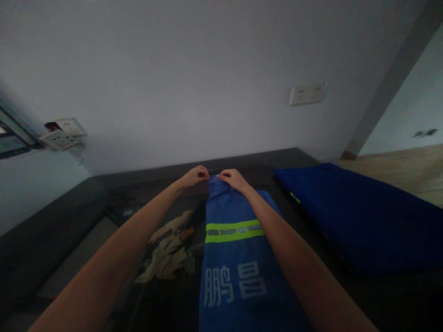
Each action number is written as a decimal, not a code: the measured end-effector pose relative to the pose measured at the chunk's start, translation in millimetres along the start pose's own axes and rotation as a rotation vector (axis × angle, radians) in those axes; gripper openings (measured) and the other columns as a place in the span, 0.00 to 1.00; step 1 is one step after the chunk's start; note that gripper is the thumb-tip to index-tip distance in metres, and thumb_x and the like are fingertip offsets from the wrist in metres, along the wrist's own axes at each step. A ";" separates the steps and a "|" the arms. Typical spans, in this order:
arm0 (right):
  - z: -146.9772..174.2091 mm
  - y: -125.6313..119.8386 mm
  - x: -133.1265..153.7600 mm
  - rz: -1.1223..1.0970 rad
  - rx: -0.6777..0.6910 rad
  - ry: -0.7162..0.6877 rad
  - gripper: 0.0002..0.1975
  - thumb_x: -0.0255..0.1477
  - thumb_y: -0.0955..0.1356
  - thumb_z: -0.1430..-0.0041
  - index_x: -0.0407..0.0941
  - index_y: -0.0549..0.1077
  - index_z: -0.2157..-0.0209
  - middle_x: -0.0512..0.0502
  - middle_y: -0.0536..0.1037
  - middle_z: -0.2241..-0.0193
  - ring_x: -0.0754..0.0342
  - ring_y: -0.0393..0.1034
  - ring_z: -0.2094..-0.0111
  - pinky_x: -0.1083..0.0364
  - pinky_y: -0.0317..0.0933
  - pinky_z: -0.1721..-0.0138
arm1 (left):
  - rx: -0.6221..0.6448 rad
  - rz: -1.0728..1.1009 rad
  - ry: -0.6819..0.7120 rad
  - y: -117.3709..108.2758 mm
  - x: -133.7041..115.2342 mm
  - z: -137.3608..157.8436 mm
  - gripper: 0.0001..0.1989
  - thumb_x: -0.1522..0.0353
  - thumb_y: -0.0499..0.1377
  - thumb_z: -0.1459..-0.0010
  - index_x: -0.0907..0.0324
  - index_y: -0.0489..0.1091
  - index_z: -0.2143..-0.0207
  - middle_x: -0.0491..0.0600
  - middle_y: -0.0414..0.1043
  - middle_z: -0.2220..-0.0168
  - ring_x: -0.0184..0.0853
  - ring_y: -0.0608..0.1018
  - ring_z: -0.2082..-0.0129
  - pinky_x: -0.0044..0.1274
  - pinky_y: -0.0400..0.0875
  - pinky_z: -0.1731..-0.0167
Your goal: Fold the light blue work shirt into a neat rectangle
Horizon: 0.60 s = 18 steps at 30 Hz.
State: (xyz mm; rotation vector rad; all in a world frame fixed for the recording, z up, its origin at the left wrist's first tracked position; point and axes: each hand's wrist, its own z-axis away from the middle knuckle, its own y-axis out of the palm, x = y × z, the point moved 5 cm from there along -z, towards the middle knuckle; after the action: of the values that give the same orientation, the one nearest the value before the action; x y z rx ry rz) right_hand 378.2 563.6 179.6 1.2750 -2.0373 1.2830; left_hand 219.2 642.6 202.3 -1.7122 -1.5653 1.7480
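A blue work garment (228, 258) with a yellow-green reflective band and white printed characters lies lengthwise in front of me, its near end running out of view. At its narrow far end, my left hand (194, 177) pinches the left corner between thumb and fingers. My right hand (232, 179) grips the same edge a short way to the right, fingers closed on the cloth. The short stretch of edge between both hands looks fairly straight. My right forearm covers part of the garment's right side.
A folded dark blue cloth (363, 216) lies on the right of the dark surface (114, 184). Tan and brown pieces (169, 253) sit left of the garment. Wall sockets (308, 94) are at the right, and a power strip (59, 140) is at the left.
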 end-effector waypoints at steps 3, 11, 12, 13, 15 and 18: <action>-0.3 0.7 -0.5 0.043 -0.013 0.015 0.13 0.34 0.66 0.43 0.40 0.76 0.74 0.48 0.75 0.75 0.56 0.66 0.72 0.58 0.55 0.68 | -0.018 0.169 -0.114 5.5 1.8 4.5 0.16 0.56 0.63 0.53 0.61 0.69 0.76 0.48 0.68 0.68 0.35 0.71 0.63 0.28 0.69 0.59; 0.7 3.7 -16.4 0.038 -0.015 0.118 0.08 0.29 0.66 0.43 0.41 0.75 0.69 0.47 0.77 0.71 0.56 0.68 0.69 0.58 0.59 0.65 | -0.020 0.470 -0.538 44.0 7.4 20.4 0.17 0.53 0.53 0.41 0.57 0.59 0.65 0.42 0.67 0.75 0.30 0.73 0.76 0.24 0.71 0.73; 1.1 3.8 -19.5 0.045 -0.019 0.138 0.07 0.29 0.66 0.43 0.41 0.75 0.69 0.47 0.77 0.71 0.56 0.68 0.69 0.58 0.60 0.65 | -0.038 0.453 -0.551 46.3 9.6 19.7 0.16 0.54 0.53 0.41 0.58 0.59 0.65 0.41 0.66 0.77 0.29 0.72 0.78 0.23 0.71 0.75; 1.5 3.9 -22.6 0.053 -0.026 0.160 0.07 0.29 0.66 0.43 0.41 0.75 0.68 0.47 0.77 0.71 0.56 0.68 0.69 0.58 0.60 0.65 | -0.065 0.436 -0.567 47.8 12.6 18.9 0.15 0.55 0.54 0.40 0.58 0.59 0.65 0.41 0.64 0.78 0.28 0.71 0.80 0.22 0.70 0.76; 2.6 4.9 -28.0 0.072 -0.043 0.206 0.07 0.29 0.67 0.44 0.41 0.75 0.67 0.46 0.77 0.70 0.55 0.69 0.69 0.57 0.60 0.64 | -0.132 0.395 -0.590 49.1 18.8 17.0 0.13 0.58 0.56 0.40 0.59 0.60 0.66 0.39 0.61 0.80 0.27 0.68 0.81 0.20 0.68 0.77; 4.4 8.1 -33.7 0.103 -0.075 0.265 0.06 0.29 0.68 0.46 0.41 0.76 0.68 0.45 0.77 0.70 0.55 0.69 0.69 0.56 0.61 0.63 | -0.233 0.347 -0.604 49.8 24.9 15.6 0.11 0.62 0.59 0.42 0.59 0.62 0.66 0.39 0.60 0.79 0.26 0.66 0.81 0.18 0.65 0.79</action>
State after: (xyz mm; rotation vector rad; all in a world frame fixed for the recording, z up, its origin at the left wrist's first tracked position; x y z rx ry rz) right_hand 388.5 577.2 149.1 0.9229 -1.9613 1.3294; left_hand 223.4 634.0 145.2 -1.7366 -1.8419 2.5257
